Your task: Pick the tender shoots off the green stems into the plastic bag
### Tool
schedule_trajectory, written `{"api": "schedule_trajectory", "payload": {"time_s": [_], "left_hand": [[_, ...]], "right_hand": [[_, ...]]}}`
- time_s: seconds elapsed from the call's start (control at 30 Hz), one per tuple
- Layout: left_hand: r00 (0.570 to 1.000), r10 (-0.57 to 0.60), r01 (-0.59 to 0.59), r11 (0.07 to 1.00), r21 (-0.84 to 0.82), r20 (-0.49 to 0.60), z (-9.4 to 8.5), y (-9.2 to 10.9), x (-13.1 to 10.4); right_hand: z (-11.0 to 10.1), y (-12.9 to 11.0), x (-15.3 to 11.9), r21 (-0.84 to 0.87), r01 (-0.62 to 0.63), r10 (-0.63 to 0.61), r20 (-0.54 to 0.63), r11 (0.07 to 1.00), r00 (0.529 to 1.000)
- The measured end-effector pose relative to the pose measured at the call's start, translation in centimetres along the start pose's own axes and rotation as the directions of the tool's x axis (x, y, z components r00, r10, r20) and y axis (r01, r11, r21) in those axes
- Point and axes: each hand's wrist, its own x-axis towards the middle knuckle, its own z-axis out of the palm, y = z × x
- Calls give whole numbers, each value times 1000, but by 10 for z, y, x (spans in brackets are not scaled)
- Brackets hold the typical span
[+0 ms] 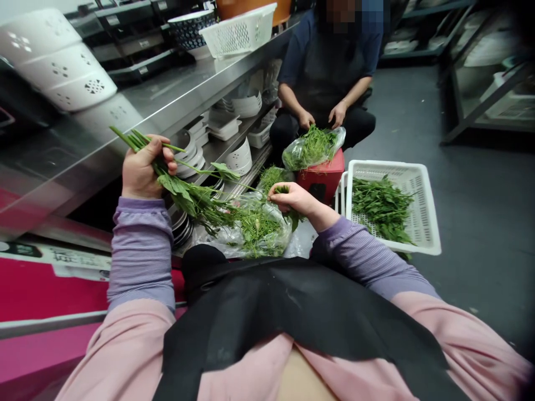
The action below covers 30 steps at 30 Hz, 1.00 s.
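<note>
My left hand (146, 166) is closed round the stems of a bunch of leafy greens (188, 197), whose leaves hang to the right over a clear plastic bag (278, 236). Thin green stems and trimmings (257, 225) fill that bag. To the right, above the bag's edge, my right hand (292, 199) is closed on some green leaves (296, 218); part of them is hidden by the fingers. A long thin stem stretches between the two hands. A white perforated basket (428, 209) with loose greens (382, 206) stands on the floor at the right.
Across from me a person (330, 72) sits with both hands at a bag of greens (315, 146) on a red stool (324, 178). A steel shelf (200, 89) with white bowls (246, 103) runs along the left. A metal rack (480, 106) stands at the right.
</note>
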Motion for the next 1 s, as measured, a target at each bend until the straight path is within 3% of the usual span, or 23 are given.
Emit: {"api": "schedule_trajectory", "payload": {"time_s": [0.1, 0.2, 0.4, 0.53, 0.7, 0.9, 1.0], "left_hand": [[1000, 10, -10, 1000, -1, 23, -1, -3, 2], [999, 3, -3, 1000, -3, 46, 1, -6, 4], [995, -13, 17, 999, -32, 103, 25, -3, 4], [994, 11, -9, 1000, -24, 108, 40, 0, 4], [983, 41, -32, 998, -51, 181, 39, -8, 8], [982, -85, 84, 996, 11, 166, 38, -22, 7], [979, -113, 112, 994, 16, 169, 41, -24, 6]], "right_hand": [[-4, -10, 0, 130, 10, -7, -19, 991, 1000], [-14, -28, -1, 151, 72, -64, -57, 986, 996], [-39, -61, -11, 128, 250, -232, -141, 960, 962], [-45, -55, -17, 124, 229, -207, -166, 966, 964], [-37, -34, -20, 203, 240, -209, -164, 949, 964], [-23, -28, -19, 243, 215, -140, -292, 946, 946], [-18, -31, -19, 277, 215, -148, -244, 936, 959]]}}
